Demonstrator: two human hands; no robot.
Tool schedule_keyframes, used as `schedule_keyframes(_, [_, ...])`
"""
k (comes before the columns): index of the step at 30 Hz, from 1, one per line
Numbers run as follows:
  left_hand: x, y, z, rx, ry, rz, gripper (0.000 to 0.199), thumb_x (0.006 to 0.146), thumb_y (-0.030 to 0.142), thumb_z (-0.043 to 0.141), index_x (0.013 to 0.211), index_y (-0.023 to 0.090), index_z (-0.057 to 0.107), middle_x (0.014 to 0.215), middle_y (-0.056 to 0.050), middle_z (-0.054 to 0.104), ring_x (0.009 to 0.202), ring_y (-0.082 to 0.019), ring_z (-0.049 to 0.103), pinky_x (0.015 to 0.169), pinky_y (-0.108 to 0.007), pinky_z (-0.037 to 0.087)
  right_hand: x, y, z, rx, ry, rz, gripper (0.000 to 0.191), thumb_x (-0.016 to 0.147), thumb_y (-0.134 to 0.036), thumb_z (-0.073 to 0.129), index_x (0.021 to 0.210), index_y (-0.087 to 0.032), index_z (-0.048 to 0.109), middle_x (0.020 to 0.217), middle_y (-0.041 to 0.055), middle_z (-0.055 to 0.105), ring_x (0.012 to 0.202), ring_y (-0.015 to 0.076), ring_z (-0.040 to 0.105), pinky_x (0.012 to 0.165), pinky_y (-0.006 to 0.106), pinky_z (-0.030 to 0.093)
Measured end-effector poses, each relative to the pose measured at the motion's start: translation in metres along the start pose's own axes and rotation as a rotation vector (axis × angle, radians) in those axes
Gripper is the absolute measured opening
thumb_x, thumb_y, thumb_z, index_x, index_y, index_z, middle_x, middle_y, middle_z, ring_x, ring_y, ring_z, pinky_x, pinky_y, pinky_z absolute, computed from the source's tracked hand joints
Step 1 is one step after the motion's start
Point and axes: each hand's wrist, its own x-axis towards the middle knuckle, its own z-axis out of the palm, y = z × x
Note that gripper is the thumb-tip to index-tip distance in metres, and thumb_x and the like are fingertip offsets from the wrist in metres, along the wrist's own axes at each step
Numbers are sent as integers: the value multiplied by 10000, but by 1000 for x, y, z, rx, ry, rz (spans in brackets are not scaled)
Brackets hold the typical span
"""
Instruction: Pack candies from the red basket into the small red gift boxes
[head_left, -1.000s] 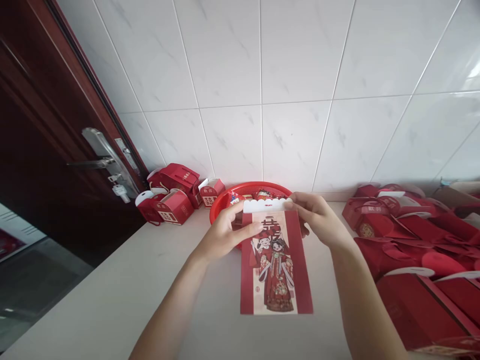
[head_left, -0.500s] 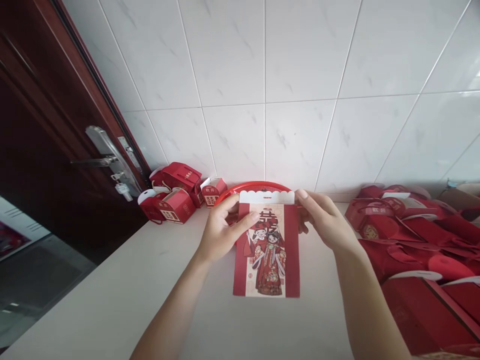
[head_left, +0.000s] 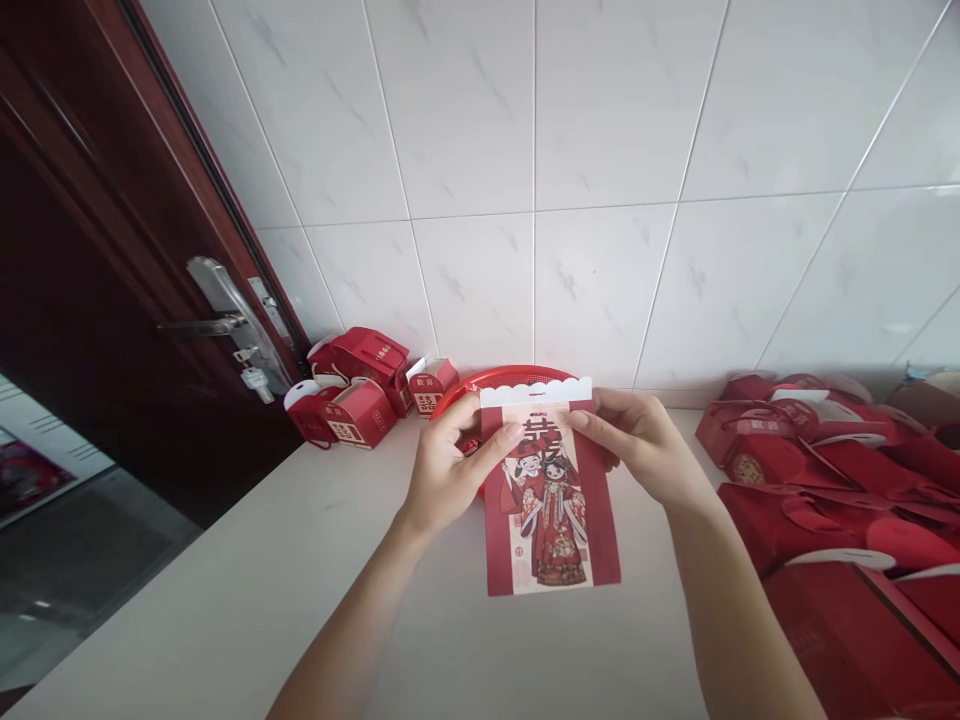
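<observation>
Between my two hands is a flat red paper gift bag [head_left: 553, 500] with a cream panel, a printed couple in red robes and a white scalloped top edge with a small slot. My left hand [head_left: 454, 460] pinches its upper left side, thumb on the front and fingers behind. At the upper right, my right hand [head_left: 641, 440] grips it the same way, its thumb lying on the printed face. Behind the bag stands a round red plastic basket [head_left: 502, 377], mostly hidden; a little of its red contents shows beside my left hand.
Several small red boxes [head_left: 360, 410] stand at the back left by the wall. A large heap of red boxes [head_left: 832, 480] covers the right side of the white table [head_left: 300, 590]. At the left is a dark red door [head_left: 97, 200] with a metal handle and hanging keys.
My right thumb has moved from the bag's top corner down onto its front. The bag has tilted slightly, its lower end swinging right. The whole view has shifted a little.
</observation>
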Motion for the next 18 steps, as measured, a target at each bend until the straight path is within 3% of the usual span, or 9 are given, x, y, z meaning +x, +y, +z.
schedule_keyframes(5, [1, 0, -1, 52, 26, 31, 242, 891, 434, 737, 873, 198, 686, 717, -4, 663, 679, -172, 617, 623, -285, 504, 1, 3, 4, -76, 71, -39, 456, 830, -629, 727, 770, -188, 625, 649, 2, 574, 562, 128, 491, 459, 246, 374])
schedule_keyframes(9, [2, 0, 0, 38, 33, 40, 295, 884, 426, 742, 751, 197, 611, 656, 15, 604, 626, -146, 562, 585, -263, 466, 1, 5, 5, -96, 108, -64, 479, 831, -629, 725, 697, -195, 570, 632, -1, 560, 571, 131, 477, 478, 253, 355])
schedule_keyframes(18, [2, -1, 0, -13, -15, 10, 228, 900, 401, 737, 988, 193, 703, 890, -46, 754, 825, -203, 689, 750, -303, 542, 2, 3, 8, -26, 78, -77, 471, 868, -566, 716, 689, -214, 459, 638, -29, 513, 571, 115, 447, 496, 239, 345])
